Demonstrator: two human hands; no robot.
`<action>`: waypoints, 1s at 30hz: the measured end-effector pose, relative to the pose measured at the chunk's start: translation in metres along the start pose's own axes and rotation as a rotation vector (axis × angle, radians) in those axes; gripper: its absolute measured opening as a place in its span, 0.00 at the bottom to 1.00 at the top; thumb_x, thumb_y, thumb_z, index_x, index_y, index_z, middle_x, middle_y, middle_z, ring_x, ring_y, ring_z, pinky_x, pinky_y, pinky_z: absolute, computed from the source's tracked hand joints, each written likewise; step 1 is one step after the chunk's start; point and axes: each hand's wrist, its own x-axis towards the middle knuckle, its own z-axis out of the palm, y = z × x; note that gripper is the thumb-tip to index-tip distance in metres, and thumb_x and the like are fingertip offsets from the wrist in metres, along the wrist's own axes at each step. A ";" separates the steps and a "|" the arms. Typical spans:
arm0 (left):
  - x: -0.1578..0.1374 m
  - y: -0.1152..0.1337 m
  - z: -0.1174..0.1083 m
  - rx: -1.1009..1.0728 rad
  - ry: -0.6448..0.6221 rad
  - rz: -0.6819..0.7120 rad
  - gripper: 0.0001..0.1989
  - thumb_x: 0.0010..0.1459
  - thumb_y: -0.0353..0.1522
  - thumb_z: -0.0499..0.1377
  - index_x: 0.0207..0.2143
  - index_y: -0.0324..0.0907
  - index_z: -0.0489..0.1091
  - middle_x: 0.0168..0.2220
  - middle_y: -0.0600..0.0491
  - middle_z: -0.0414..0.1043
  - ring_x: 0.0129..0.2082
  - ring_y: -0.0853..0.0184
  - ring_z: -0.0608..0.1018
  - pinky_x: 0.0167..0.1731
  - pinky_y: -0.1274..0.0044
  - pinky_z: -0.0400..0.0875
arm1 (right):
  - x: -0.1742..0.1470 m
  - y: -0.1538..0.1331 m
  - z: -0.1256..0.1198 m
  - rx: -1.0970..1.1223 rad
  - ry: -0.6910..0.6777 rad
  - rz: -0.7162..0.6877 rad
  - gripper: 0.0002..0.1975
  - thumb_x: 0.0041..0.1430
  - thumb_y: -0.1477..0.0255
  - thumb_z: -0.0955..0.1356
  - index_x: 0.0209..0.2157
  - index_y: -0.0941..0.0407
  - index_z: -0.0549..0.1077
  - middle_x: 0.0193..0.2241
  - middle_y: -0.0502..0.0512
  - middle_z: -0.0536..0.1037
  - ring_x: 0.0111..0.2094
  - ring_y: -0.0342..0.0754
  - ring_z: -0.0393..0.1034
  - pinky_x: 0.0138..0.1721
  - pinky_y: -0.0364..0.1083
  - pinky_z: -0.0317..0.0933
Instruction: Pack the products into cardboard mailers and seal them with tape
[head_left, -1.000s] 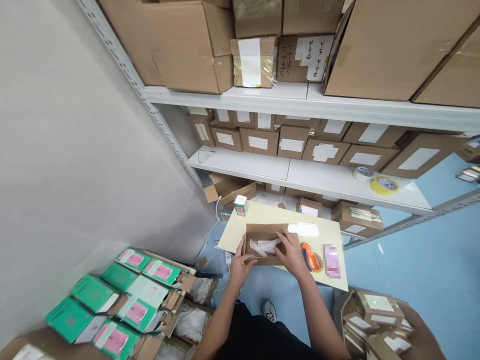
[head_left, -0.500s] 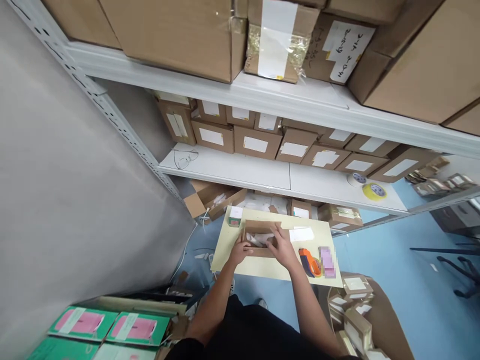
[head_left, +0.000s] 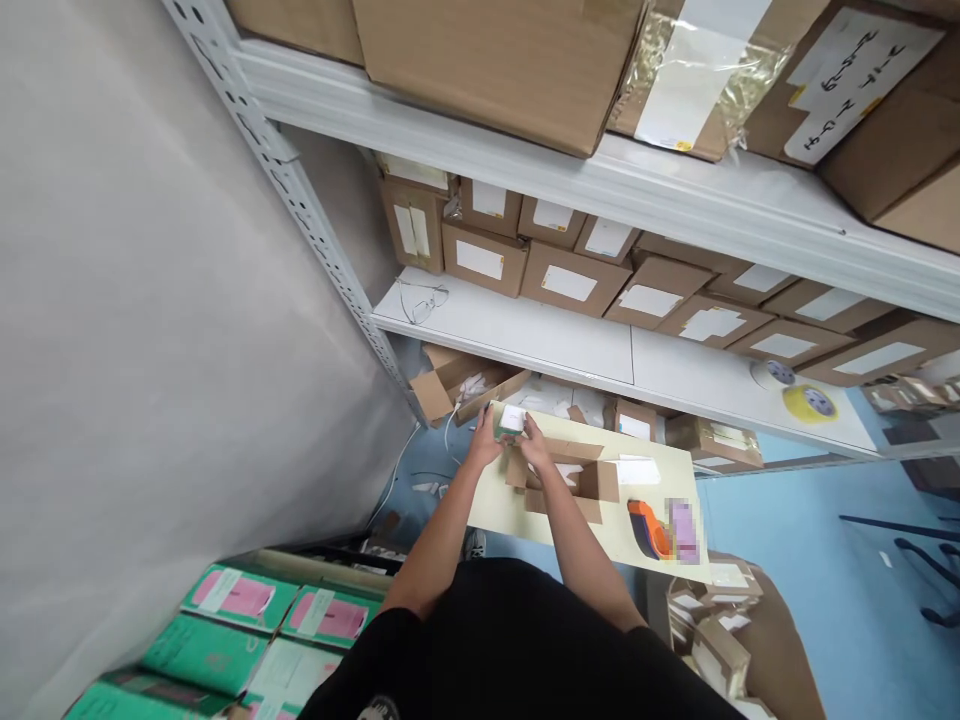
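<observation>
A small box with a white top and green sides (head_left: 513,419) is between my two hands at the table's far left corner. My left hand (head_left: 484,442) is closed against its left side, and my right hand (head_left: 533,444) grips its right side. Whether the small box is lifted off the table I cannot tell. Just right of it, partly under my right forearm, stands a cardboard box (head_left: 607,482) with its flaps spread open and crumpled white packing paper (head_left: 568,474) inside.
On the pale yellow table (head_left: 502,505) lie white paper slips (head_left: 637,470), an orange tape dispenser (head_left: 651,530) and a blurred pink item (head_left: 683,530). Shelves with cardboard boxes rise behind. Glasses (head_left: 424,303) and tape rolls (head_left: 810,403) rest on one shelf. A large carton (head_left: 780,630) of small boxes stands right.
My hands have left the open cardboard box, moved to the far left and taken hold of the small green and white box. The cardboard box's flaps are spread wider. The view has shifted.
</observation>
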 end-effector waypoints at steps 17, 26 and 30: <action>0.009 0.064 -0.071 0.503 -0.027 0.010 0.31 0.58 0.40 0.69 0.63 0.53 0.69 0.60 0.43 0.70 0.51 0.50 0.81 0.51 0.67 0.73 | -0.016 0.008 -0.014 0.575 -0.082 -0.121 0.35 0.50 0.69 0.73 0.62 0.46 0.71 0.62 0.58 0.75 0.62 0.57 0.70 0.66 0.60 0.59; 0.048 0.083 -0.082 0.525 -0.088 0.134 0.32 0.52 0.49 0.71 0.57 0.52 0.72 0.51 0.47 0.74 0.50 0.54 0.79 0.46 0.73 0.70 | 0.035 0.004 -0.019 0.201 -0.021 0.022 0.52 0.40 0.75 0.73 0.70 0.47 0.62 0.66 0.60 0.69 0.61 0.62 0.70 0.60 0.59 0.66; 0.059 0.084 -0.088 0.540 -0.121 0.136 0.30 0.49 0.49 0.72 0.53 0.51 0.74 0.47 0.49 0.75 0.48 0.56 0.79 0.43 0.75 0.68 | 0.062 -0.007 -0.016 0.120 -0.133 -0.033 0.51 0.39 0.77 0.74 0.69 0.48 0.65 0.64 0.57 0.71 0.58 0.59 0.72 0.60 0.56 0.67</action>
